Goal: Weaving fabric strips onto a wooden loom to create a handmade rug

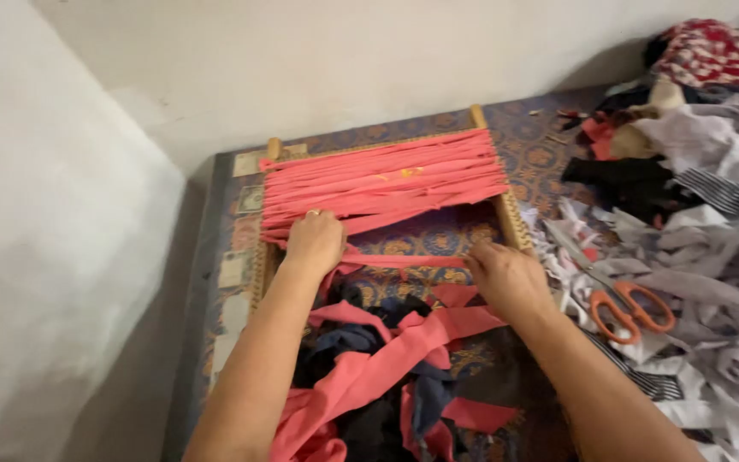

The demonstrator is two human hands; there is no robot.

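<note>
A wooden frame loom (513, 216) lies on a patterned mat, its far half covered by several pink fabric strips (384, 181) stretched side to side. One pink strip (404, 260) runs taut between my hands across the frame's bare part. My left hand (314, 241), with a ring on one finger, pins its left end at the frame's left rail. At the right rail my right hand (504, 275) pinches the other end. Below my forearms lies a heap of pink and dark blue fabric strips (378, 376).
Orange-handled scissors (624, 301) rest on a pile of white and grey cloth scraps (712, 282) at the right. More clothes, dark and red-patterned (712, 53), are heaped at the far right. White walls (62, 239) close in at the left and back.
</note>
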